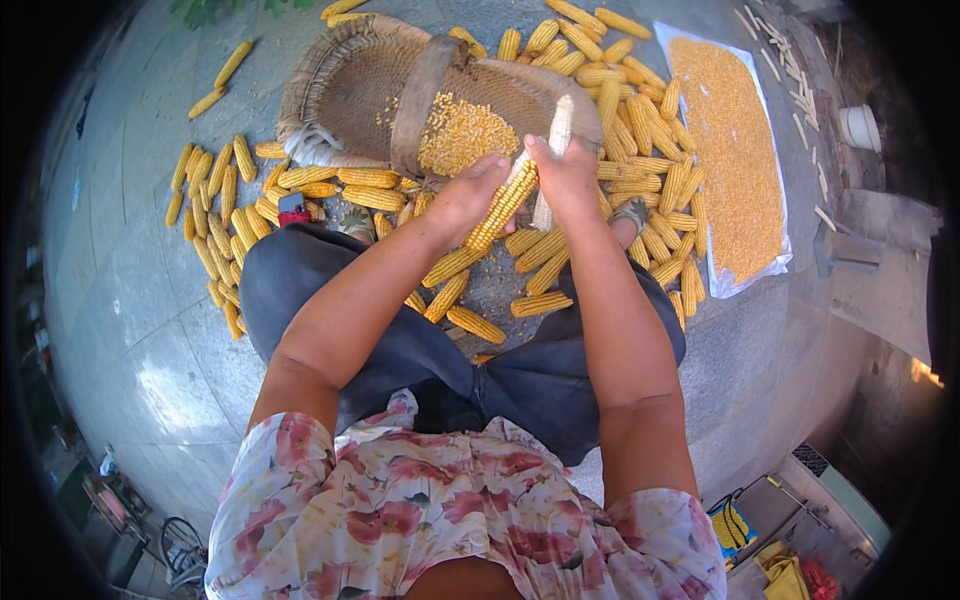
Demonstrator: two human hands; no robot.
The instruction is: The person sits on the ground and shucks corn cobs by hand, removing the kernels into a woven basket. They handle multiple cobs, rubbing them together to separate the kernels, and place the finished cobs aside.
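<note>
My left hand [471, 196] grips a yellow corn ear [504, 206], part of whose upper end is stripped of kernels. In my right hand [566, 176] is a bare white corncob [560, 124], tilted nearly upright. My right thumb meets the upper end of the yellow ear, and the two cobs lie close side by side. Just beyond both hands sits a woven basket [352, 82] with a broad wooden handle [424, 97] across it. Loose corn kernels [469, 135] are heaped inside, to the right of that handle.
Corn ears [645, 127] lie around the basket, with more at the left [217, 180] and between my legs. A white sheet [780, 244] at the right bears a wide layer of kernels [727, 150]. Stripped cobs [802, 94] and a white bucket [859, 127] are farther right.
</note>
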